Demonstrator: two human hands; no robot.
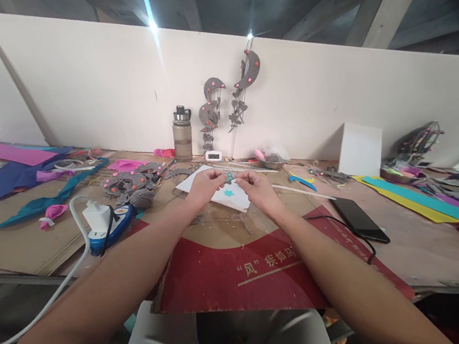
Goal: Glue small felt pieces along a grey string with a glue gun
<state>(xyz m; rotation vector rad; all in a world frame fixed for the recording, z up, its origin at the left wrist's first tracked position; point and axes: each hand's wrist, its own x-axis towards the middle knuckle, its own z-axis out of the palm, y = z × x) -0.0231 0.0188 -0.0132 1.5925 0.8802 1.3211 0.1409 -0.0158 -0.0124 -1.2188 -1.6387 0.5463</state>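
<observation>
Teal piece (229, 178), small and with a notched outline: in the head view it sits between the fingertips of the left hand (214, 184) and the right hand (253, 187), in front of the person and over the white sheet (239, 201). The left grip is closed to a pinch on its left side. The right fingertips meet at its right edge, thumb and finger close together; whether they pinch it or only touch it, I cannot tell. The piece shows no clear long axis, and its height over the sheet cannot be judged.

A teal star (228, 193) lies flat on the sheet, on the person's side of the held piece and almost in line with it. Neither hand touches the star: the left fingertips are just beyond it, the right hand just to its right, so neither is plainly nearer. The sheet's long axis runs aslant, from far left to near right, passing under both hands.

Under the sheet is a red and tan board (210, 286) on the table (410, 250). A white strip (303, 191) and a phone (361, 220) lie right of the right hand; a bottle (182, 136) stands beyond the left.
</observation>
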